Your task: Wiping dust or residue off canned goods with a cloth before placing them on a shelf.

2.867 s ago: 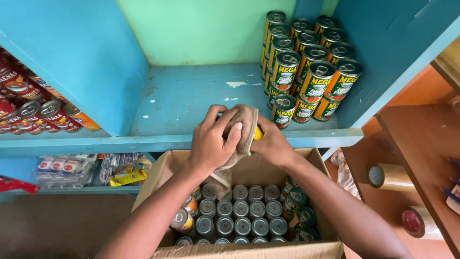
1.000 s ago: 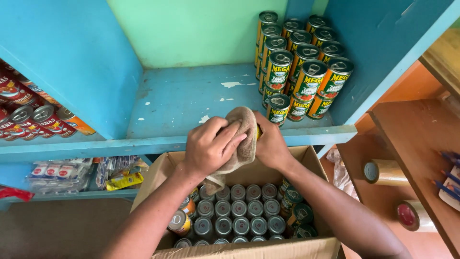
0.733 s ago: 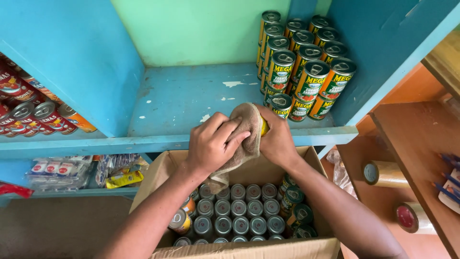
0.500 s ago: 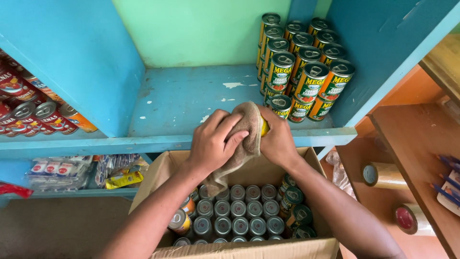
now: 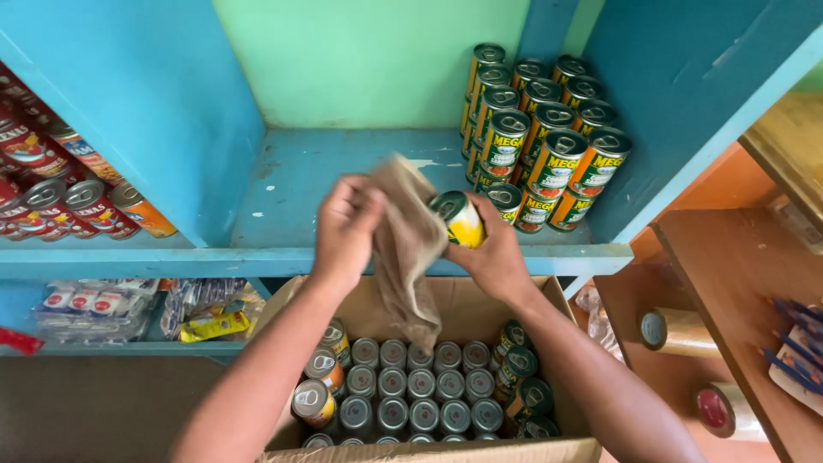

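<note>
gripping can (image 5: 459,219) in right hand (image 5: 490,257), cloth (image 5: 410,249) in left hand (image 5: 345,230)

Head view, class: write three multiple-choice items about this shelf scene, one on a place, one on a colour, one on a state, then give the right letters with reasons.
1. Where do the stacked green-labelled cans stand?
A. On the shelf, at its right end
B. On the floor
C. On the wooden table

2. What colour is the shelf board?
A. Red
B. Blue
C. White

3. What is the state of the cardboard box?
A. Taped shut
B. Open and empty
C. Open, with cans inside

Answers:
1 A: the stack stands against the shelf's right wall.
2 B: the board and the side walls are painted blue.
3 C: the flaps are open and rows of can tops show below the right hand, which holds a yellow can, and the left hand, which holds a brown cloth.
</note>
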